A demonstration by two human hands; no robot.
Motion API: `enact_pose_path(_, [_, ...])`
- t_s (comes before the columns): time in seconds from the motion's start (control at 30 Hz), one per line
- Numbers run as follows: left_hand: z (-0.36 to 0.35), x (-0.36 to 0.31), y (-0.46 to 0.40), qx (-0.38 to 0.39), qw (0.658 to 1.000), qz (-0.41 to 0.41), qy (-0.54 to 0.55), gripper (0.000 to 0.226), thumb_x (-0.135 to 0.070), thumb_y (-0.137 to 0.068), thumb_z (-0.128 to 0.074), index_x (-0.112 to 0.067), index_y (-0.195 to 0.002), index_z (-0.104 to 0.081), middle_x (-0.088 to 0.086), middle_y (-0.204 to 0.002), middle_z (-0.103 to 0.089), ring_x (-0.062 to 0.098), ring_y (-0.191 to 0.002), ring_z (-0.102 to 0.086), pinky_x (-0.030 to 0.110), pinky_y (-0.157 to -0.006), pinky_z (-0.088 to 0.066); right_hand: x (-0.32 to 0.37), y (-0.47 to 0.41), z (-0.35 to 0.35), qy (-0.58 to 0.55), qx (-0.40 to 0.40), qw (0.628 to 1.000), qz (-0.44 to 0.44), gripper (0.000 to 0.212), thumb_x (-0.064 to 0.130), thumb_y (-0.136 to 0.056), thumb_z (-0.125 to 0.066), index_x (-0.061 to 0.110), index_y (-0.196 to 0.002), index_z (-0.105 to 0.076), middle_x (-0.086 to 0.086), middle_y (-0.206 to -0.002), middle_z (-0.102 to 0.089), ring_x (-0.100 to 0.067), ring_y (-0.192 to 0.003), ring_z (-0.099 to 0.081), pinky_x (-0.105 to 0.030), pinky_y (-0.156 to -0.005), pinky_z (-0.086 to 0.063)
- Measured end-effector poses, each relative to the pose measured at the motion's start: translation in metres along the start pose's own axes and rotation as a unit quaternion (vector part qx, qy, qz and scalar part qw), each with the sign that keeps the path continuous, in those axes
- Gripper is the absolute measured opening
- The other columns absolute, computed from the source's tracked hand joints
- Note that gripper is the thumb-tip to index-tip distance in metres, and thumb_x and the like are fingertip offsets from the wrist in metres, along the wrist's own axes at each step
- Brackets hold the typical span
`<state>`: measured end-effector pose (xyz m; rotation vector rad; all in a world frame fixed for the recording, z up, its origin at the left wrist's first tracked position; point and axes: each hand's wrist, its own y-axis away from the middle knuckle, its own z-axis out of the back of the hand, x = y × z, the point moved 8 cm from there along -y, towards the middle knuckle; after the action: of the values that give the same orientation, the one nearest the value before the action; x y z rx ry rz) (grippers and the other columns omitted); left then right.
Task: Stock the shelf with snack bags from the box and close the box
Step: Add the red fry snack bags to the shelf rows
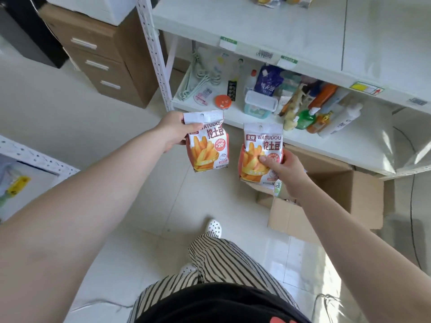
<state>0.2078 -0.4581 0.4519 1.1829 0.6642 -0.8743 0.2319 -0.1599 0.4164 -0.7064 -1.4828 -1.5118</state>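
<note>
The right hand grips one snack bag low on its side, thumb across the front; the left hand pinches a second bag by its header. Both hang above the open box. Lift them past the shelf lip, which juts toward the bags, onto the bare upper shelf beyond, set upright.

Two upright orange-white snack bags held aloft, open cardboard box on floor

A brown drawer cabinet stands left; bottles crowd the lower tier.
</note>
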Motion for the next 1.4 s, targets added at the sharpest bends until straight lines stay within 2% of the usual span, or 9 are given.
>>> enact_pose_path(0.17, [0.017, -0.045, -0.041, -0.010, 1.000, -0.016, -0.019, 0.030, -0.018, -0.090, -0.065, -0.011, -0.119, -0.062, 0.005, -0.103, -0.069, 0.014, -0.081, -0.066, 0.025, -0.062, -0.054, 0.044, -0.048, 0.002, 0.006, 0.005, 1.000, 0.012, 0.051, 0.032, -0.068, -0.082, 0.014, -0.113, -0.063, -0.006, -0.108, -0.074, -0.023, -0.095, -0.073, -0.039, -0.084, -0.058])
enact_pose_path(0.33, [0.025, -0.089, -0.084, 0.000, 0.999, -0.033, -0.023, 0.029, -0.017, -0.091, -0.064, -0.011, -0.119, -0.061, 0.004, -0.100, -0.067, 0.010, -0.075, -0.064, 0.020, -0.052, -0.049, 0.089, -0.091, 0.006, 0.001, -0.012, 1.000, 0.026, 0.038, 0.022, -0.080, -0.078, 0.014, -0.114, -0.063, -0.003, -0.107, -0.074, -0.020, -0.094, -0.073, -0.038, -0.085, -0.059])
enact_pose_path(0.43, [0.029, -0.125, -0.117, 0.016, 0.998, -0.055, -0.021, 0.029, -0.015, -0.090, -0.065, -0.010, -0.118, -0.063, 0.006, -0.103, -0.068, 0.016, -0.083, -0.066, 0.025, -0.062, -0.053, 0.118, -0.118, 0.007, -0.012, -0.023, 0.999, 0.039, 0.047, 0.024, -0.077, -0.079, 0.009, -0.118, -0.062, -0.007, -0.111, -0.073, -0.024, -0.098, -0.072, -0.040, -0.086, -0.058])
enact_pose_path(0.57, [0.038, -0.186, -0.172, 0.036, 0.994, -0.097, -0.035, 0.028, -0.018, -0.089, -0.066, -0.011, -0.116, -0.064, 0.007, -0.106, -0.070, 0.018, -0.085, -0.067, 0.029, -0.068, -0.055, 0.162, -0.154, 0.013, -0.019, -0.051, 0.997, 0.063, 0.037, 0.025, -0.076, -0.078, 0.017, -0.109, -0.064, -0.005, -0.107, -0.074, -0.021, -0.093, -0.073, -0.037, -0.083, -0.060])
enact_pose_path(0.7, [0.041, -0.254, -0.223, 0.058, 0.990, -0.127, -0.023, 0.030, -0.018, -0.089, -0.066, -0.010, -0.119, -0.063, 0.004, -0.105, -0.069, 0.018, -0.088, -0.068, 0.034, -0.078, -0.057, 0.200, -0.189, 0.029, -0.036, -0.103, 0.990, 0.085, 0.049, 0.034, -0.064, -0.081, 0.018, -0.107, -0.064, -0.003, -0.104, -0.074, -0.023, -0.094, -0.072, -0.038, -0.083, -0.058])
enact_pose_path(0.9, [0.012, -0.307, -0.286, 0.080, 0.986, -0.138, -0.041, 0.028, -0.017, -0.088, -0.067, -0.009, -0.115, -0.063, 0.007, -0.104, -0.070, 0.019, -0.084, -0.068, 0.033, -0.072, -0.057, 0.227, -0.229, 0.058, -0.070, -0.150, 0.982, 0.090, 0.064, 0.035, -0.062, -0.083, 0.011, -0.116, -0.061, -0.007, -0.106, -0.074, -0.025, -0.094, -0.073, -0.042, -0.081, -0.059])
enact_pose_path(1.03, [-0.027, -0.337, -0.323, 0.078, 0.982, -0.163, -0.052, 0.027, -0.020, -0.087, -0.069, -0.013, -0.113, -0.066, 0.006, -0.107, -0.070, 0.020, -0.092, -0.067, 0.037, -0.082, -0.056, 0.238, -0.258, 0.086, -0.084, -0.170, 0.977, 0.102, 0.059, 0.028, -0.065, -0.082, 0.010, -0.116, -0.060, -0.009, -0.106, -0.073, -0.027, -0.094, -0.073, -0.042, -0.079, -0.059])
enact_pose_path(1.2, [-0.079, -0.370, -0.365, 0.073, 0.980, -0.180, -0.040, 0.033, -0.020, -0.086, -0.070, -0.013, -0.117, -0.066, 0.005, -0.111, -0.070, 0.022, -0.100, -0.066, 0.044, -0.090, -0.054, 0.257, -0.304, 0.133, -0.065, -0.168, 0.975, 0.132, 0.043, 0.015, -0.074, -0.081, 0.011, -0.112, -0.062, -0.002, -0.097, -0.074, -0.011, -0.083, -0.073, -0.023, -0.067, -0.058])
enact_pose_path(1.4, [-0.120, -0.385, -0.393, 0.060, 0.979, -0.193, -0.024, 0.033, -0.012, -0.088, -0.067, -0.007, -0.121, -0.061, 0.008, -0.116, -0.066, 0.022, -0.104, -0.062, 0.032, -0.087, -0.050, 0.266, -0.354, 0.161, -0.093, -0.091, 0.982, 0.140, 0.053, 0.006, -0.062, -0.083, 0.014, -0.110, -0.062, -0.002, -0.096, -0.074, -0.017, -0.088, -0.072, -0.029, -0.073, -0.057])
